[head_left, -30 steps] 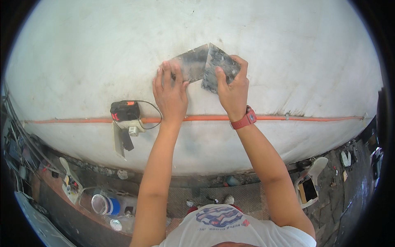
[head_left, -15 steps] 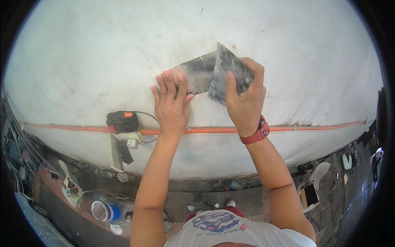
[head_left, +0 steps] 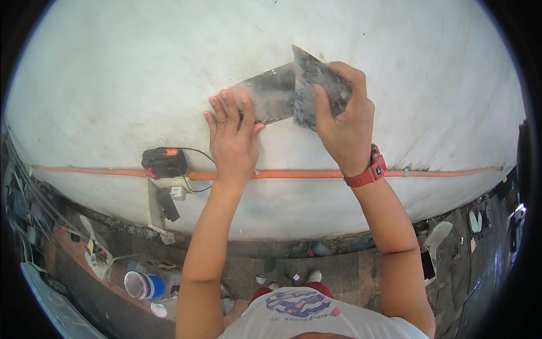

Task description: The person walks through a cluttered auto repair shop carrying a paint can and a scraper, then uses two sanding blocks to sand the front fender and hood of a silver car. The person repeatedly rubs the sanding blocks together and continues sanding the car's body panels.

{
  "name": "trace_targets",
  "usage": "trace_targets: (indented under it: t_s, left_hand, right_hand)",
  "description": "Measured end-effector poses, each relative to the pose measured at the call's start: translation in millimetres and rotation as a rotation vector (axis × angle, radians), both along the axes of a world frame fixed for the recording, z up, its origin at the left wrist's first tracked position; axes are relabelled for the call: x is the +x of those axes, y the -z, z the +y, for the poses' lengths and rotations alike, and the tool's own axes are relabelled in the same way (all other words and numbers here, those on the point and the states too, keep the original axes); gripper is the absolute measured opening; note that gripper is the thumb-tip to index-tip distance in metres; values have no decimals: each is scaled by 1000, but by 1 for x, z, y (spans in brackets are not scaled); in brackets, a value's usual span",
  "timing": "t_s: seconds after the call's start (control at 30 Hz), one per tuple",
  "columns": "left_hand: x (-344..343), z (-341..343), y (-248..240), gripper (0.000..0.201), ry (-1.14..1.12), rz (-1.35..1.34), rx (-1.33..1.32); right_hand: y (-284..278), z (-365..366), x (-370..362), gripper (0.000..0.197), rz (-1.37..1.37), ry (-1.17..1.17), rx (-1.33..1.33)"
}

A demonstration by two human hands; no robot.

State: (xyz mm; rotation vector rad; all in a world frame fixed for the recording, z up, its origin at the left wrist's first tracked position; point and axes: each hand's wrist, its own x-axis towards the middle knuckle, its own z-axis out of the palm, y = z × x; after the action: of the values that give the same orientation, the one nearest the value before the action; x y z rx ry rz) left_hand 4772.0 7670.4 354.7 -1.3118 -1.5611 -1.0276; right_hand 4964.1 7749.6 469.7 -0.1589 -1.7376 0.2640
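Fingers spread, my left hand (head_left: 233, 135) lies flat over the left end of a dark, smudged flat strip (head_left: 272, 87) on the white wall. My right hand (head_left: 349, 121) grips a stiff, flat grey piece with mottled smears (head_left: 319, 85), thumb on its near face and fingers curled behind its right side. That grey piece stands tilted across the right end of the dark strip, hiding it. Whether its edge touches the strip I cannot tell. A red watch (head_left: 370, 169) is on my right wrist.
An orange pipe (head_left: 293, 174) runs along the wall below my hands. At left a black and red battery pack (head_left: 164, 163) with a cable sits by a socket box. Lower left are a blue-banded tub (head_left: 151, 286) and a pale chair (head_left: 97, 257); another chair (head_left: 437, 237) stands right.
My right hand and the grey piece have moved slightly up and to the right. My left hand stays on the strip, and the whole view has shifted a little.
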Motion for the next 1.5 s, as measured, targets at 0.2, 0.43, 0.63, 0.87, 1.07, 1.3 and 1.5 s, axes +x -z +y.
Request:
trace_targets:
  t_s: [0.2,0.43,0.63,0.87,1.07,1.3,1.5]
  left_hand:
    - [-6,-7,2,67,-66,17,-35]
    - [3,-4,-5,68,-19,-13,-41]
    - [-9,-7,-4,73,-25,44,-23]
    - [-10,-7,-2,83,-22,3,-8]
    - [4,-14,-9,80,-120,22,-44]
    - [26,-25,-21,83,-206,-61,-114]
    - [62,-32,-35,104,-52,-162,-82]
  right_hand:
    - [-30,-14,-27,32,-278,-35,95]
    - [-39,-13,-42,32,-467,-70,222]
    - [-27,-12,-9,33,-384,-51,177]
    - [-38,-23,-48,32,-560,-85,246]
    - [-20,8,48,39,-365,35,-29]
    - [-10,27,87,40,-474,-16,-201]
    - [-34,9,80,33,-652,-141,-197]
